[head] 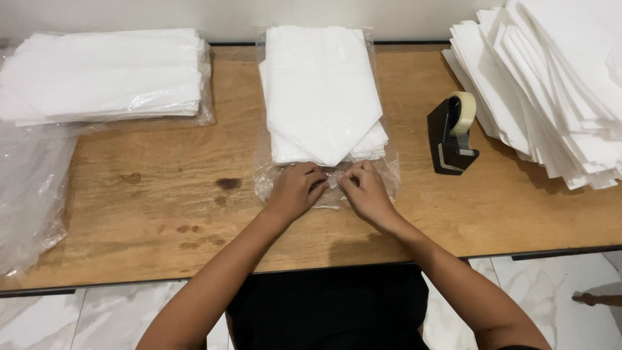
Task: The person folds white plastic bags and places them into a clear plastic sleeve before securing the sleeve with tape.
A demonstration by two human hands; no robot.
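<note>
The clear plastic bag (327, 185) lies in the middle of the wooden counter (162, 194), and inside it is a stack of folded white sheets (317, 91) with a pointed lower end. The open end of the bag is toward the person, and it is crumpled there in front of the stack. The left hand (295, 189) and the right hand (364, 189) rest side by side on this loose end, almost touching each other. The fingers (317, 176) of both hands are bent and closed on the thin plastic, pinching it between them near the tip of the white stack. To the right of the bag, well apart from the hands, stands a black tape dispenser (450, 133) with a roll of pale tape on it. Further right, at the corner of the counter, is a large fanned pile of white sheets (551, 84) without any wrapping. At the far left of the counter lies another wrapped stack of white sheets (103, 74), and below it some empty clear plastic (32, 188) hangs over the left edge. The counter has a few dark stains (227, 184) left of the hands. Under the counter a light tiled floor (538, 285) is visible.
</note>
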